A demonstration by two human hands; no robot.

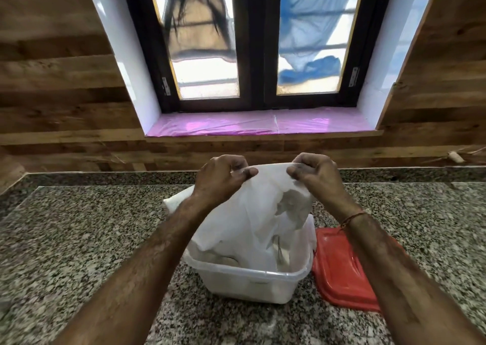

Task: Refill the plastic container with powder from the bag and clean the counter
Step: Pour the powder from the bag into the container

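Both hands, left hand (pixel 223 176) and right hand (pixel 313 175), are pinching shut on the upended white plastic bag (pixel 252 213), emptying powder into the translucent rectangular plastic container (pixel 249 284); shaking out remnants likely comes next.

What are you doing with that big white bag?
A person is holding a white bag up by its top edge, left hand and right hand each pinching one side. The bag's bottom hangs into a clear plastic container standing on the speckled granite counter. The container's red lid lies flat on the counter just to its right. Some pale powder seems to sit inside the container, though how much is hard to tell.
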